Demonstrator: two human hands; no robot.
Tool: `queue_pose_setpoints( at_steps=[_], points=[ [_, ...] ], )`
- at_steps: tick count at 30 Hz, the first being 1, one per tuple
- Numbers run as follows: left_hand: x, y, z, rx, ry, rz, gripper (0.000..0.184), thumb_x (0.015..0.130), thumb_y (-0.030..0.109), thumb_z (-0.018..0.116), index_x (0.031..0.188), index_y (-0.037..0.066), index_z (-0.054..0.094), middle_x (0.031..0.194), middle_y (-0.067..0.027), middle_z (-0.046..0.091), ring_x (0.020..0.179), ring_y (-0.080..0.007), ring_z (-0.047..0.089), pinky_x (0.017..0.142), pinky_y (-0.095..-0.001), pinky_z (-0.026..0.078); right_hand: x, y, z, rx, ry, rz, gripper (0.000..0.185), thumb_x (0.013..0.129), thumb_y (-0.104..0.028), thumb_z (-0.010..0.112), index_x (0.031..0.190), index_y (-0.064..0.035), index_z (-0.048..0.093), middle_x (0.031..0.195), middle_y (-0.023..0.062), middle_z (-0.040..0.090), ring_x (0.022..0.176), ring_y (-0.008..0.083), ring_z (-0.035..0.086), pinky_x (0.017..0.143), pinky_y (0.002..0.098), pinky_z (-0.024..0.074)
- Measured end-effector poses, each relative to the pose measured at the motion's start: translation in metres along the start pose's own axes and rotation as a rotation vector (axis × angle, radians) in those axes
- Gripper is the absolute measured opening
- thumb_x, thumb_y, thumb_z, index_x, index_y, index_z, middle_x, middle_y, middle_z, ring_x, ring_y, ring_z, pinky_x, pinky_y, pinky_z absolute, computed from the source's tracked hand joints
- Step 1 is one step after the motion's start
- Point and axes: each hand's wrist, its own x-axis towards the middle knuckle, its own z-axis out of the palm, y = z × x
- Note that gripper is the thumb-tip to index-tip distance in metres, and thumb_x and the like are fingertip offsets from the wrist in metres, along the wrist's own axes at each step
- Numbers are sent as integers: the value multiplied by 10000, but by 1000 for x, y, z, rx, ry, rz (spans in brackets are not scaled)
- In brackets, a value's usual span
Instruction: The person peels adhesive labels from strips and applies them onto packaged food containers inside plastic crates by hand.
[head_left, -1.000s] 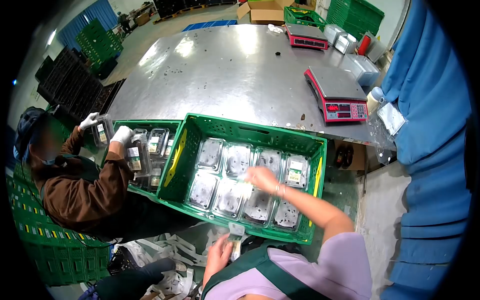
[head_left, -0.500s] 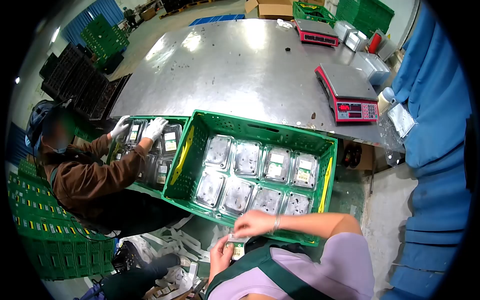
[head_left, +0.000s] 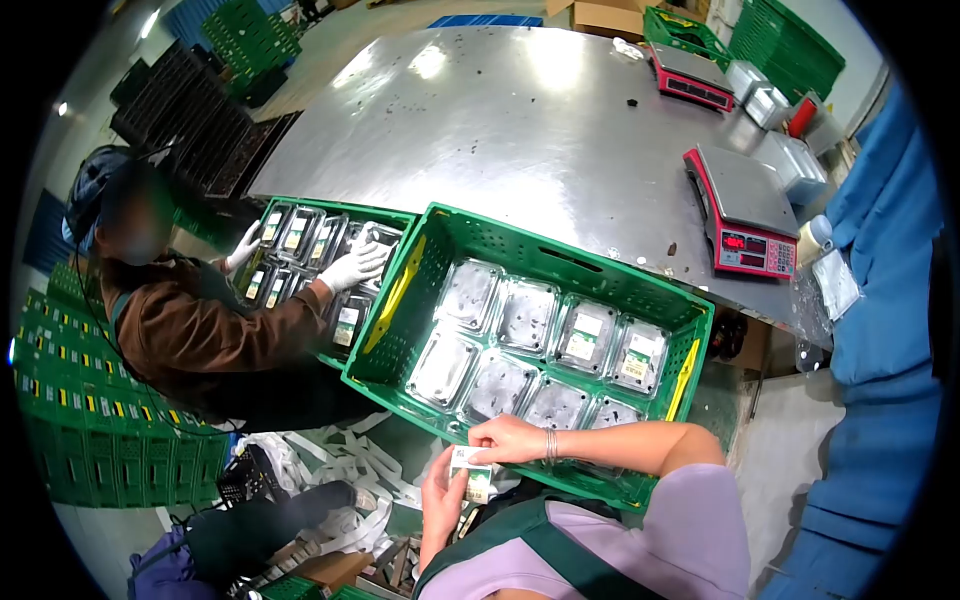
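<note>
Below the near rim of a green crate [head_left: 570, 262], my left hand [head_left: 440, 497] grips a small stack of white-and-green labels [head_left: 478, 484]. The fingers of my right hand [head_left: 505, 440] are pinched at the top edge of these labels. Inside the crate several clear lidded boxes [head_left: 527, 314] stand in two rows. Two boxes in the far row, at the right, carry a label [head_left: 585, 336] on the lid; the others show none. My right forearm covers part of the near row.
At the left a co-worker in white gloves [head_left: 355, 264] handles labelled boxes in a second green crate [head_left: 408, 217]. A metal table [head_left: 540, 130] lies beyond, with two red scales [head_left: 748, 243] at its right. Blue curtain [head_left: 880, 300] hangs at the right; white strips litter the floor.
A label was placed on a far-row box, and my right hand went back to the labels in my left. The co-worker's gloved hands moved over their crate. The view shifted, moving the scene rightward.
</note>
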Motion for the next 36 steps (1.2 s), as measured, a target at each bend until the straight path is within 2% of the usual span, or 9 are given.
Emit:
queue_pose_setpoints(
  at_steps=[2,6,12,15,18,21,26,32,36],
  points=[
    [4,-5,-6,-58,82,-40,349,811,33,557,1138,-52,468,942,-87,596,820,-116,567,718,-239,453,8,0,-6,-91,101,-17,218,779,-271,597,763,-57,560,621,96,553,554,209,546,528,315,421],
    [-7,0,-25,395,-145,7,263,784,60,579,1034,-18,550,952,-134,617,840,-167,579,739,-278,455,51,54,-73,-335,613,126,177,776,-231,566,812,-62,529,726,147,590,674,289,583,589,396,459],
    [-10,6,-32,717,-434,407,204,791,90,562,981,25,600,976,-131,619,976,-253,557,859,-318,393,74,161,-137,-907,528,576,302,639,-182,691,857,-50,528,872,141,583,779,315,598,628,442,452],
    [-17,1,-33,405,-143,-158,193,821,63,542,992,-6,597,993,-133,623,911,-151,572,772,-268,439,80,157,-124,-1087,730,453,334,609,-157,690,878,-57,520,860,125,571,779,290,600,629,443,447],
    [-17,12,-9,-89,-5,-86,219,838,42,522,1040,-29,570,893,-98,636,779,-100,564,681,-227,449,59,80,-69,-468,452,162,340,696,-241,621,990,-81,562,898,132,594,786,289,592,688,367,461],
    [-10,-4,-24,-6,-4,-75,228,840,29,521,1056,-37,549,831,-64,624,728,-97,554,654,-222,447,24,5,-10,-129,-100,69,282,810,-375,535,849,-115,635,762,98,620,718,253,596,645,358,458],
    [2,-10,-32,-90,28,-49,225,823,105,574,1002,-31,558,857,-48,616,734,-90,548,653,-244,452,39,-10,4,-122,231,-171,234,844,-286,503,792,-61,540,719,145,557,679,325,556,577,406,427],
    [-13,-33,-54,302,-155,-110,220,820,79,540,1037,41,561,896,-66,616,840,-105,539,748,-253,430,173,119,-107,-653,756,133,227,745,-208,601,858,-38,502,817,181,565,755,353,572,637,445,464],
    [-18,-25,-54,626,-211,273,257,831,56,534,1086,27,548,1097,-81,554,1010,-136,494,860,-272,393,191,168,-121,-826,575,608,573,551,-199,759,1021,-60,462,997,138,525,839,337,578,671,409,476]
  ],
)
